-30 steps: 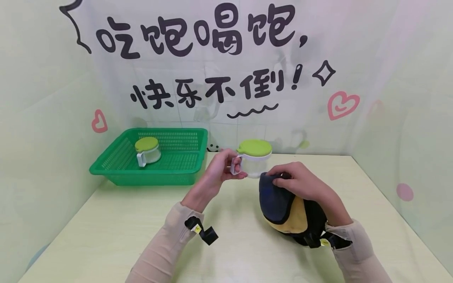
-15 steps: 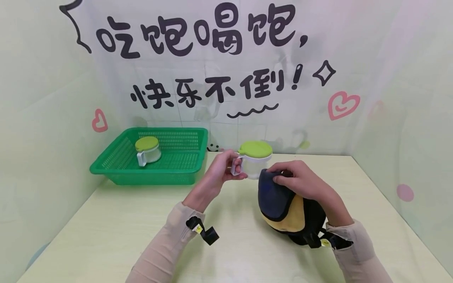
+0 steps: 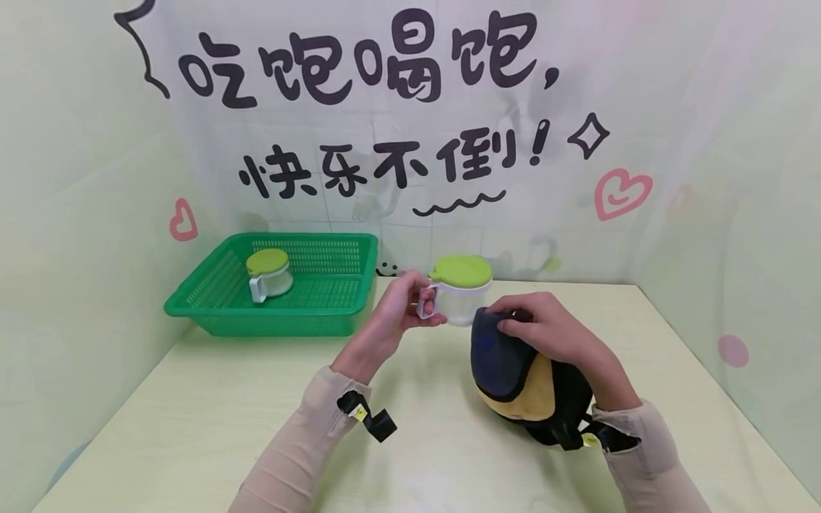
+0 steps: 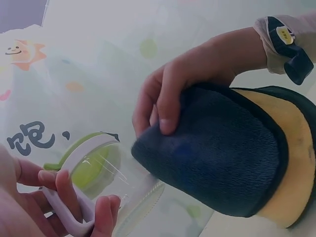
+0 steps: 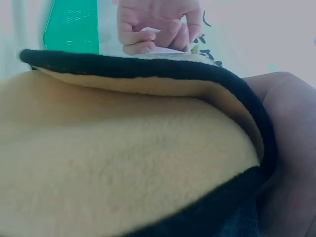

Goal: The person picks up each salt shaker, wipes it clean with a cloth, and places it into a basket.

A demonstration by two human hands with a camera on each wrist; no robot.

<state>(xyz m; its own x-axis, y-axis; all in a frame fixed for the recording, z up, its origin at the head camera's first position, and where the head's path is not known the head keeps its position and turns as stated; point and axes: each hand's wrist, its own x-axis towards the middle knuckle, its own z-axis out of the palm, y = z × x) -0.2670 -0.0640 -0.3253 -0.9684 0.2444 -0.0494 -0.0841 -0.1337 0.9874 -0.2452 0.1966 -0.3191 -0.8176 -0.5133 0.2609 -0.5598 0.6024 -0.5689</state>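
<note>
My left hand [image 3: 400, 303] holds a clear seasoning jar [image 3: 463, 303] upright by its white handle [image 4: 64, 212], fingers through the loop. The jar has a green lid [image 3: 463, 271]. To its right, my right hand [image 3: 545, 324] pinches the navy brim [image 4: 212, 148] of a soft cap [image 3: 532, 388], thumb on one face and fingers behind it. The cap has a yellow band and black parts. Its brim edge comes right up to the jar's lower side in the head view. The cap's pale yellow fabric [image 5: 123, 148] with dark trim fills most of the right wrist view.
A green plastic basket [image 3: 276, 324] stands at the back left of the pale table [image 3: 244, 399]. Inside it sits a second jar [image 3: 272, 278] with a green lid and white handle. Pale printed walls enclose the back and both sides.
Hardly anything differs. The jar and cap keep their places in my hands, with only slight shifts, and the head view tips a little.
</note>
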